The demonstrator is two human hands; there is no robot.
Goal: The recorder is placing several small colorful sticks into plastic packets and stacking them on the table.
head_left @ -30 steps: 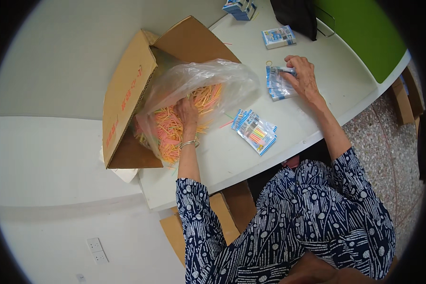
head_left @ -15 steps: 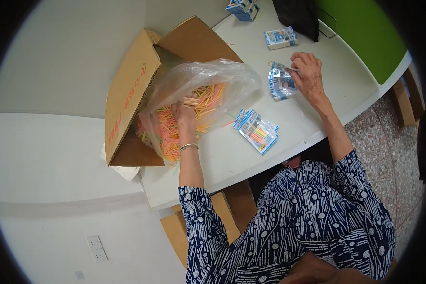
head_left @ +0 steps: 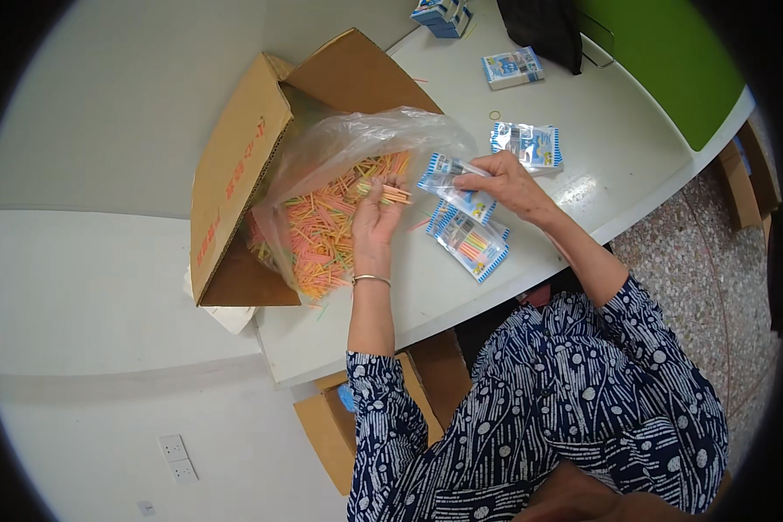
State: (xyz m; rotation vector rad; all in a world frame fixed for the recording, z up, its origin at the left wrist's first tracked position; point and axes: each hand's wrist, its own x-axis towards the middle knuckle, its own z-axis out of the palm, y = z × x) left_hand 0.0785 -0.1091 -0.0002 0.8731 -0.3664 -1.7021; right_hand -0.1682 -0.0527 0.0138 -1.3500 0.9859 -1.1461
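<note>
My left hand (head_left: 376,228), palm turned up at the mouth of a clear plastic bag (head_left: 383,129), is closed on a small bunch of thin pastel sticks (head_left: 397,195). Many loose sticks (head_left: 317,230) in pink, yellow, orange and green fill the bag, which lies inside a tipped cardboard box (head_left: 239,178). Between the thumb and fingers of my right hand (head_left: 511,184) is a clear blue-and-white packet (head_left: 451,178), close to the bunch. Below it on the table lie overlapping packets (head_left: 471,245), the top one showing coloured sticks inside.
A stack of flat packets (head_left: 527,146) lies right of a loose rubber band (head_left: 495,115). Farther back are a packet bundle (head_left: 512,68), stacked packets (head_left: 444,17) and a black bag (head_left: 544,30). The white table (head_left: 600,187) has a curved near edge. Another cardboard box (head_left: 326,435) stands below.
My left hand has come up and right out of the pile with a bunch of sticks. My right hand has moved left from the packet stack, bringing one packet toward the bunch.
</note>
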